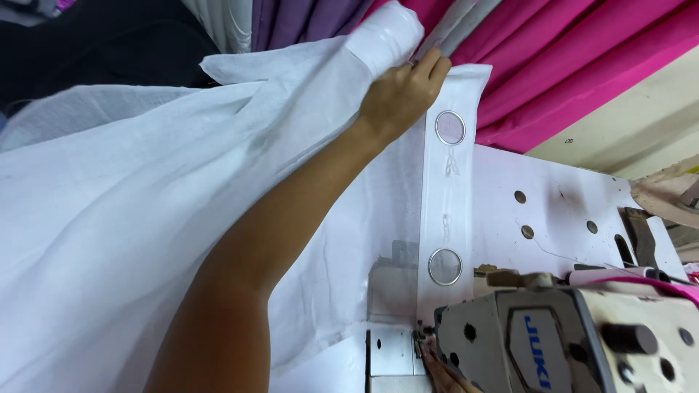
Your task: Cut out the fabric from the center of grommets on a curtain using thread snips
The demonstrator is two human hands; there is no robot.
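A sheer white curtain (109, 218) lies spread over the sewing table and bunches up on the left. Its stiff header band (445, 196) runs away from me and carries two metal eyelets (449, 127). My left arm reaches forward across the cloth. My left hand (404, 91) is closed on a folded bunch of the curtain at the band's far end. Only the fingertips of my right hand (440, 372) show at the bottom edge. They rest by the needle area under the grey sewing machine head (575, 342); whether they grip anything is hidden.
The white table top (553, 211) with several round holes extends to the right of the band. Pink fabric (582, 58) hangs at the back right, with purple fabric (306, 18) behind the curtain. A strip of pink cloth (655, 280) lies behind the machine head.
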